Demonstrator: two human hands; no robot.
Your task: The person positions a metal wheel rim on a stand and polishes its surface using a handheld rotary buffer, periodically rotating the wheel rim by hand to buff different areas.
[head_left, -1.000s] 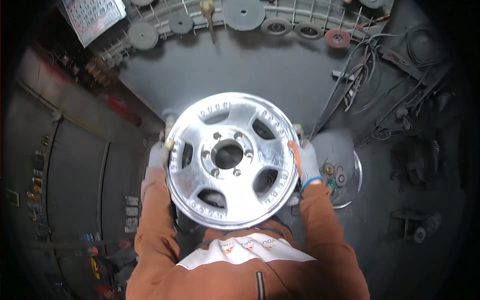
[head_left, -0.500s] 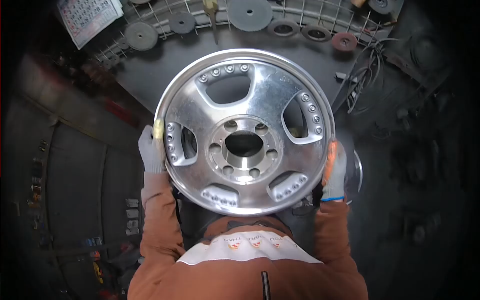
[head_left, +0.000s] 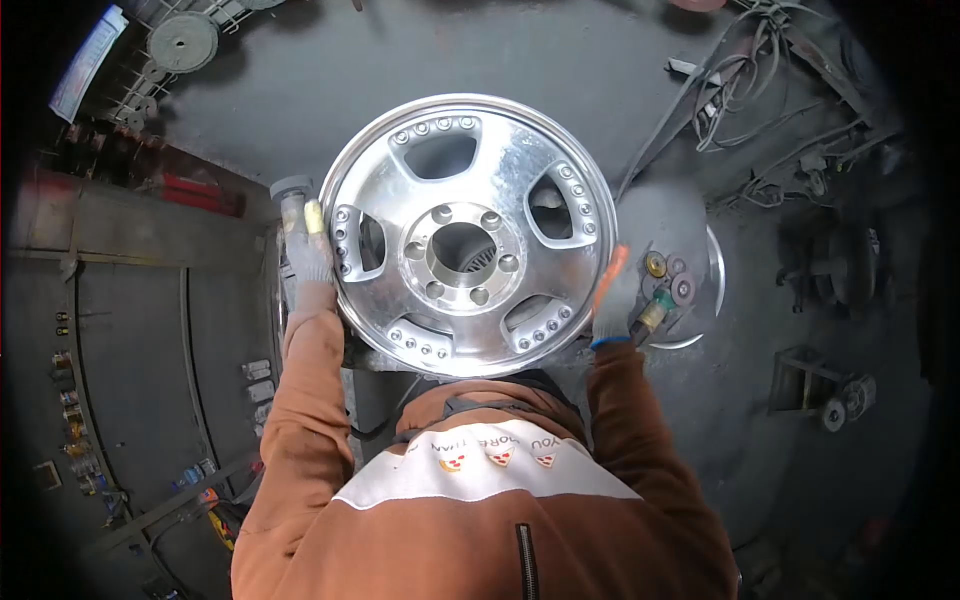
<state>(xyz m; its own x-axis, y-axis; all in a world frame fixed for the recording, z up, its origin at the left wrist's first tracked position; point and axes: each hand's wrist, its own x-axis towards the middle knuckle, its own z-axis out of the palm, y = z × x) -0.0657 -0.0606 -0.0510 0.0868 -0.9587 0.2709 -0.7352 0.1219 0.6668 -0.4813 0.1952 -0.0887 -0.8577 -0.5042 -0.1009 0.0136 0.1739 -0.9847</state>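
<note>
While the wheel [head_left: 500, 240] lies face up, shiny but mottled in places | left hand [head_left: 308, 255] is at its edge, right hand [head_left: 611, 315] beside it | either hand's hold: cannot tell

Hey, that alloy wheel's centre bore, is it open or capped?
Open: no cap covers the centre bore of the alloy wheel, and a ribbed surface shows through it.

The right hand [head_left: 609, 315] is blurred, a reddish disc [head_left: 698, 4] cropped above.
</note>
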